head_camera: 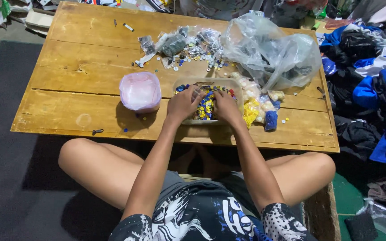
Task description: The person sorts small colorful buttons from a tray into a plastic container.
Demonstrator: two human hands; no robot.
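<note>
Lap: bare knees and a dark printed shirt, seated cross-legged below a low wooden bench [90,89] of rough, worn planks.
Pink tub: left of the hands, a soft-looking, rounded pink plastic tub [140,91] stands upright on the bench, near the tray but apart from it.
Left hand [183,103]: rests inside the near left part of a clear tray, fingers curled down into the buttons; whether it grips any cannot be told.
Clear tray [235,84]: shallow, rectangular, see-through plastic, at the near middle of the bench, filled with small round buttons [207,105], mostly yellow and blue, glossy.
Right hand [226,107]: just beside the left, fingers bent into the same pile; its hold is hidden.
Step in hand: seemingly sorting or picking through the buttons; any pick calls for a fine pinch.
Small bags: right of the tray, packets of yellow, white and blue pieces [264,111].
Large bag: crinkled clear plastic bag [269,49] behind, with loose buttons scattered to its left.
</note>
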